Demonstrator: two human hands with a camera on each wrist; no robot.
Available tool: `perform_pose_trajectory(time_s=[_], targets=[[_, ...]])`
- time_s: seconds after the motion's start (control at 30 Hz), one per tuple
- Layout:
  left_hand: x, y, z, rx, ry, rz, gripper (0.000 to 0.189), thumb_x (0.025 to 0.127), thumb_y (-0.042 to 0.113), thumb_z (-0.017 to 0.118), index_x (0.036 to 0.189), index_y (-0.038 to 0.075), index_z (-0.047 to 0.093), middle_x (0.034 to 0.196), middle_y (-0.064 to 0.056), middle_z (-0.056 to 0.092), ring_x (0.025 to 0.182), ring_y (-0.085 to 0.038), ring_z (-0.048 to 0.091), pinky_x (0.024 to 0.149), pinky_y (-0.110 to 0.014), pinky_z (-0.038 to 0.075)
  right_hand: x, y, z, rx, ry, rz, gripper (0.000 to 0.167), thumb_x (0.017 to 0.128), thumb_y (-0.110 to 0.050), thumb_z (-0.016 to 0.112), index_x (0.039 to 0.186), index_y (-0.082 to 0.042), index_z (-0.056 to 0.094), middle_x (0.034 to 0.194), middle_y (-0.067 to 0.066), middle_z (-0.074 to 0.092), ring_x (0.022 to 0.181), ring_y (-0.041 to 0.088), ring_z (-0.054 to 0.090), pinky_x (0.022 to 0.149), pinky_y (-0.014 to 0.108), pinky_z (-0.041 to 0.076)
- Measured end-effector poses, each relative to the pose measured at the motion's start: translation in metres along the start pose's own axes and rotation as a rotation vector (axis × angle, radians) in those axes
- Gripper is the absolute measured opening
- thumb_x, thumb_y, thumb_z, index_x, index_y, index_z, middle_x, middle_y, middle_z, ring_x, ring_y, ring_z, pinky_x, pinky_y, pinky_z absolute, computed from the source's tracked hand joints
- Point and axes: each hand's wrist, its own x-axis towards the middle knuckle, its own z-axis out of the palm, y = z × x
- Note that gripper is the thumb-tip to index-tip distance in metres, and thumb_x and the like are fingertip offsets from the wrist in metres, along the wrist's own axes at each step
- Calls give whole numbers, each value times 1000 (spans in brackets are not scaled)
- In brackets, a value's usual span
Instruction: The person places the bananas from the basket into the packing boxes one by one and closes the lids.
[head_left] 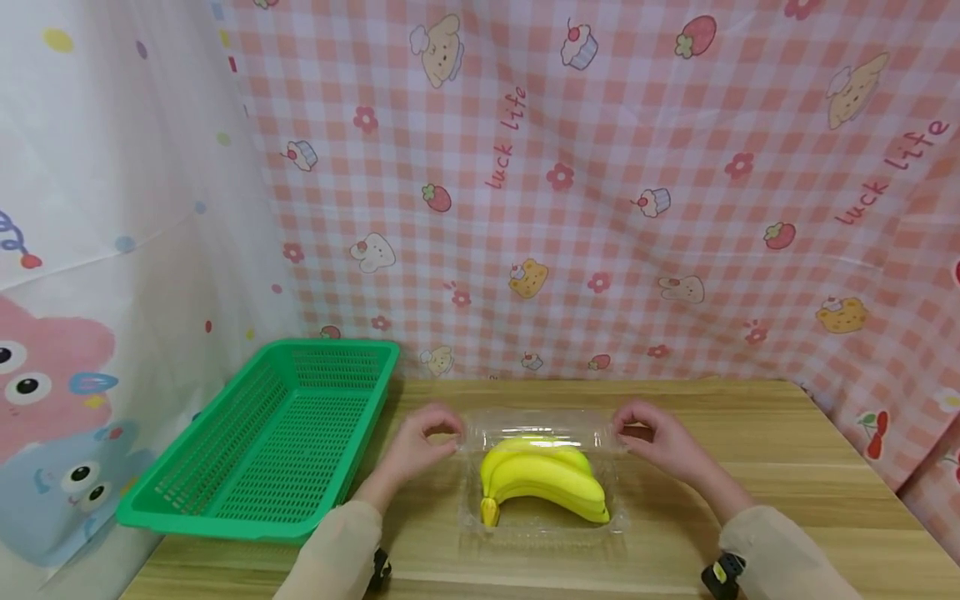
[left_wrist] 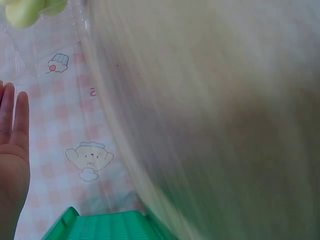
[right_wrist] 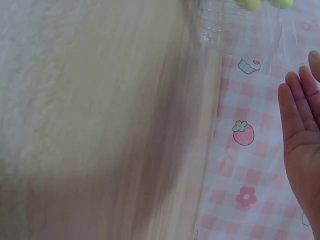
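Observation:
A bunch of yellow bananas (head_left: 540, 482) lies inside a clear plastic clamshell box (head_left: 542, 533), its stem end toward the front left. The box's transparent lid (head_left: 540, 421) stands tilted up along the back. My left hand (head_left: 414, 450) pinches the lid's left edge between thumb and forefinger, and my right hand (head_left: 666, 450) pinches the right edge the same way. In the left wrist view the outer fingers of the left hand (left_wrist: 14, 150) are extended; the right wrist view shows the right hand (right_wrist: 302, 137) likewise, beside the clear plastic.
A green perforated basket (head_left: 217, 527) stands on the wooden table (head_left: 750, 433) to the left of my left forearm. Behind the table hangs a pink checked cloth (head_left: 637, 125), with a white printed curtain (head_left: 150, 208) on the left.

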Motion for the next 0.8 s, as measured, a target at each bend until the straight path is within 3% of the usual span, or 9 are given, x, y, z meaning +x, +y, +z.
perform_pose_trajectory(time_s=[0.13,0.27,0.47,0.8], targets=[[-1,0,-1,133,-21,131,26,72,-16,78,82,6,70,89,-7,69,85,-21,65,76,-33,58,-2,-1,0,-56,-26,-57,25,82,19,67,92,-3,63,97,16,61,98,4,59,86,19,52],[-2,3,-5,198,-61,208,28,72,-13,79,83,12,71,89,-1,70,85,-16,65,76,-29,57,-4,2,-1,-175,-40,-117,31,79,18,71,92,-9,64,99,12,64,97,9,61,86,17,51],[-3,8,-7,295,-135,284,26,73,-8,81,82,13,70,89,3,69,86,-14,65,79,-28,55,-7,6,-1,-383,-46,-229,42,72,16,77,88,-20,63,99,0,67,95,17,61,88,15,46],[-6,10,-7,402,-191,349,26,72,-7,83,80,13,69,90,3,67,86,-12,64,79,-22,54,-10,5,1,-468,-71,-285,48,65,19,80,85,-20,61,101,-1,65,95,20,63,89,15,46]])
